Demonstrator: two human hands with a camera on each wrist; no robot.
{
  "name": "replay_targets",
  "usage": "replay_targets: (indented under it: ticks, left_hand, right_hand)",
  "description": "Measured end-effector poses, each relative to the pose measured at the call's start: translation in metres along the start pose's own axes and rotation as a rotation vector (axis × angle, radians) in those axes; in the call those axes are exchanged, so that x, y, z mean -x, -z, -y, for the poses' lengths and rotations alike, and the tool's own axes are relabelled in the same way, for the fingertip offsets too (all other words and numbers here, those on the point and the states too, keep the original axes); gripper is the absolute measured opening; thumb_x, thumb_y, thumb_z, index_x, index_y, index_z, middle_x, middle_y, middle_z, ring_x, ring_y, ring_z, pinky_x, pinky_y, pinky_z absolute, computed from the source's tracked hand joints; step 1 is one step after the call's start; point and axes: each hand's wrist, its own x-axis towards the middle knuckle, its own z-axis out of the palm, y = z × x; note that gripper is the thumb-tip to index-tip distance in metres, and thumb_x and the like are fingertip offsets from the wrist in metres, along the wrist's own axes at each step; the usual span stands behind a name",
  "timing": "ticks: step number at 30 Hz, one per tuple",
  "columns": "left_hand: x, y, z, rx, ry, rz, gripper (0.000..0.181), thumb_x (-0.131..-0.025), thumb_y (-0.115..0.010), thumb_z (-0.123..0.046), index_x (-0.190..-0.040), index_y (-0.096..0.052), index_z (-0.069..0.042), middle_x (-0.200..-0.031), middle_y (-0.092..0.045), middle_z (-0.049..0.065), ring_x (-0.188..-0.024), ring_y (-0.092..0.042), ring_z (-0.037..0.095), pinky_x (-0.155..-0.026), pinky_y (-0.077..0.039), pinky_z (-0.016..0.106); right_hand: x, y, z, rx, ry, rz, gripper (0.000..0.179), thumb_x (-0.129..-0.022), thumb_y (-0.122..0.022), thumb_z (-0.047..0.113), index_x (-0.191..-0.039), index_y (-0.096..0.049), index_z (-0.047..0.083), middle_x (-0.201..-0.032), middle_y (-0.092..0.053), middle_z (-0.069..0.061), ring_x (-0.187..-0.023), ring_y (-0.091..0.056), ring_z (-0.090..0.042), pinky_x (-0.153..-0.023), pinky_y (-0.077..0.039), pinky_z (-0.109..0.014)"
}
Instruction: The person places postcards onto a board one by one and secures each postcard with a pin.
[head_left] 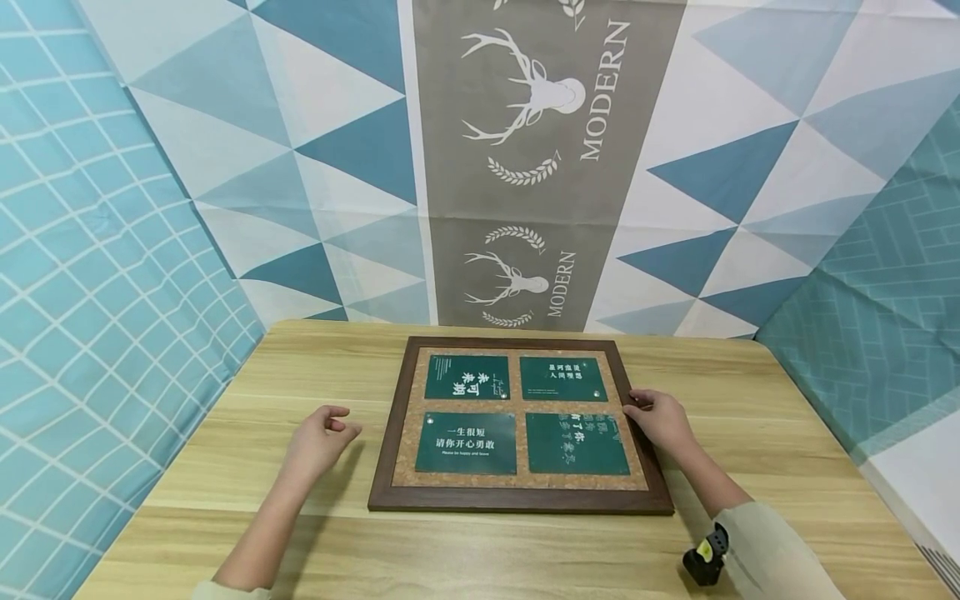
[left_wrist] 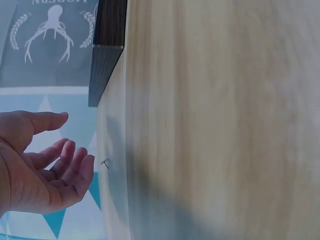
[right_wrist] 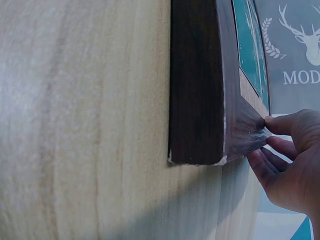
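Observation:
A framed cork board (head_left: 520, 406) lies flat on the wooden table, its dark brown border (right_wrist: 200, 90) also close up in the right wrist view. Several green cards with white writing, such as the lower-left card (head_left: 465, 460), sit on the cork, with small pins at some corners. My right hand (head_left: 662, 422) holds the board's right border between thumb and fingers; part of the grip is hidden. To the left of the board, my left hand (head_left: 317, 448) hovers above the table, holding nothing, its fingers (left_wrist: 75, 172) loosely bent and apart from the border.
The wood-grain table (head_left: 247, 450) extends around the board. A patterned cloth (head_left: 525, 167) with deer heads hangs behind it, with blue tiled cloth (head_left: 112, 275) at the left. A small dark pin-like thing (left_wrist: 105, 163) shows near the left fingertips. A black wrist device (head_left: 707, 557) sits by the right sleeve.

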Motion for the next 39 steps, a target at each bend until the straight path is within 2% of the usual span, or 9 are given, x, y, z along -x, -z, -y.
replay_targets:
  ticks: [9,15,21,28,33,39]
  left_hand:
    - [-0.002,0.011,0.012,-0.041,0.017,-0.019,0.046,-0.090,-0.058,-0.022,-0.124,-0.049,0.009,-0.109,-0.059,0.028,-0.086,-0.061,0.031,-0.064,-0.050,0.034]
    - [-0.001,0.016,0.016,-0.091,0.029,-0.036,0.045,-0.088,-0.059,-0.021,-0.119,-0.052,0.010,-0.103,-0.060,0.026,-0.087,-0.059,0.032,-0.069,-0.049,0.038]
    - [0.000,0.018,0.017,-0.115,0.050,0.001,0.044,-0.085,-0.062,-0.021,-0.116,-0.054,0.011,-0.099,-0.060,0.025,-0.087,-0.059,0.032,-0.071,-0.048,0.042]
    - [-0.002,0.017,0.021,-0.142,0.062,0.046,0.042,-0.086,-0.061,-0.022,-0.114,-0.055,0.009,-0.105,-0.059,0.029,-0.092,-0.059,0.037,-0.075,-0.047,0.046]
    - [-0.002,0.016,0.019,-0.145,0.065,0.058,0.035,-0.086,-0.060,-0.018,-0.110,-0.058,0.008,-0.101,-0.061,0.026,-0.087,-0.059,0.033,-0.072,-0.047,0.043]
    - [0.000,0.016,0.017,-0.157,0.065,0.069,0.026,-0.087,-0.059,-0.012,-0.105,-0.060,0.007,-0.100,-0.062,0.024,-0.088,-0.059,0.032,-0.071,-0.048,0.040]
  right_hand:
    - [0.001,0.000,0.000,0.005,0.006,-0.003,0.042,-0.093,-0.055,0.014,-0.128,-0.051,-0.009,-0.120,-0.056,-0.029,-0.105,-0.057,-0.041,-0.077,-0.053,-0.044]
    - [0.001,0.001,0.000,0.007,0.009,-0.006,0.042,-0.093,-0.055,0.014,-0.128,-0.051,-0.009,-0.120,-0.056,-0.029,-0.105,-0.057,-0.041,-0.077,-0.053,-0.044]
    - [0.001,0.001,0.000,0.012,0.009,-0.009,0.041,-0.093,-0.055,0.014,-0.127,-0.051,-0.009,-0.120,-0.057,-0.030,-0.105,-0.057,-0.041,-0.077,-0.053,-0.044]
    - [0.002,0.000,-0.001,0.002,-0.001,-0.009,0.041,-0.093,-0.055,0.014,-0.127,-0.051,-0.009,-0.118,-0.057,-0.029,-0.105,-0.057,-0.041,-0.077,-0.053,-0.044]
    - [0.002,-0.001,-0.001,-0.004,0.002,-0.008,0.041,-0.093,-0.055,0.014,-0.127,-0.051,-0.009,-0.118,-0.057,-0.029,-0.105,-0.057,-0.041,-0.077,-0.053,-0.044]
    - [0.001,0.000,0.000,-0.002,0.006,-0.013,0.041,-0.093,-0.055,0.014,-0.127,-0.052,-0.009,-0.117,-0.058,-0.029,-0.104,-0.057,-0.041,-0.077,-0.053,-0.044]
